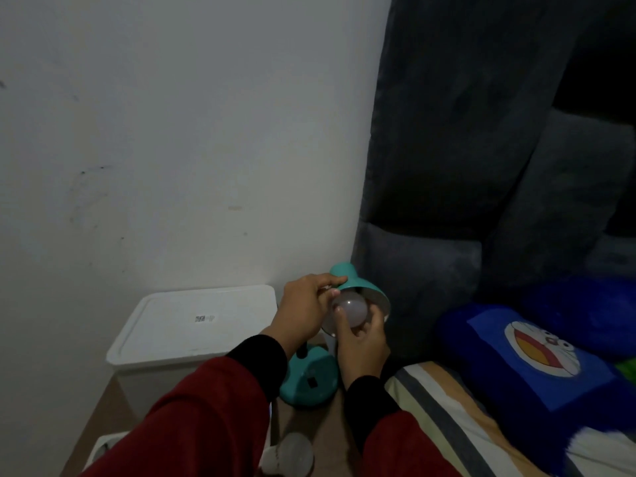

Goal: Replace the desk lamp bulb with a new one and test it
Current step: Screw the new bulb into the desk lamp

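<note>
Bulb at teal lamp shade, right-hand fingers clamped around it.

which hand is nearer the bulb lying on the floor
Left. The left hand grips the lamp shade above the spare bulb; the right hand, holding the lamp's bulb, is farther right.

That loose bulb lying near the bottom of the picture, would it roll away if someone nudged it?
Probably. The loose bulb is round and lies on its side on the flat brown surface, so a nudge would likely roll it in a curve. It looks light, and possibly fragile.
</note>
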